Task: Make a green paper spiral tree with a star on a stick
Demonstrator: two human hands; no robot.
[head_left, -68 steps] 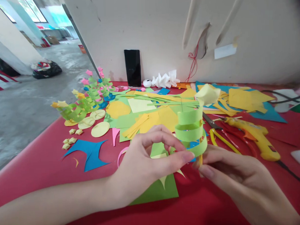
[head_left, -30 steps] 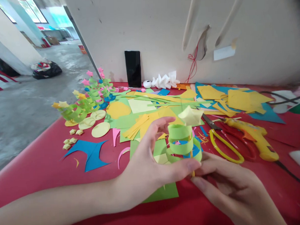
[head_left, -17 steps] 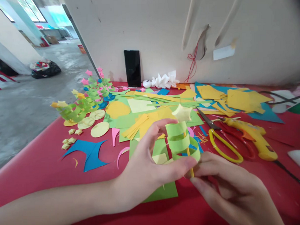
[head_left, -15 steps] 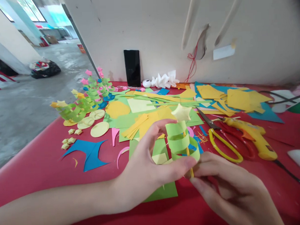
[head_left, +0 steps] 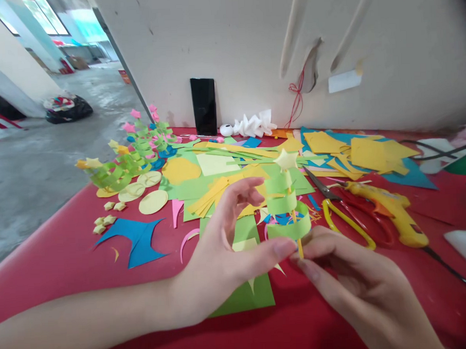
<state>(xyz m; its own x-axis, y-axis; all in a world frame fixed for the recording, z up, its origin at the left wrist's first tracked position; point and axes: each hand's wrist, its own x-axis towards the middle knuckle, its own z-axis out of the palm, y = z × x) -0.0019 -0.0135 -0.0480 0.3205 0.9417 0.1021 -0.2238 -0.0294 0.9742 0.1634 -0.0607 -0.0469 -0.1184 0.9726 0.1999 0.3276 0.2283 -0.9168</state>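
A spiral of light green paper (head_left: pixel 281 198) winds loosely around a thin yellow stick (head_left: pixel 294 218), with a pale yellow paper star (head_left: pixel 286 161) on top. My right hand (head_left: pixel 357 277) pinches the stick's lower end between thumb and fingertips. Beside the spiral, my left hand (head_left: pixel 224 247) is open, fingers curved and parted from the thumb. Its thumb tip is at the spiral's bottom coil; whether it touches is unclear. Below the hands lies a green paper sheet (head_left: pixel 257 292) with pale scraps on it.
Scissors (head_left: pixel 330 201) and a yellow glue gun (head_left: pixel 397 213) lie at right on the red table (head_left: pixel 153 296). Finished paper spirals (head_left: pixel 113 172), yellow paper discs (head_left: pixel 153 201) and a blue scrap (head_left: pixel 133 240) are at left. A phone (head_left: pixel 204 106) leans against the back panel.
The spiral with its stick and star has risen slightly and its coils sit looser. My left fingers have come away from the spiral, while the right hand keeps its pinch.
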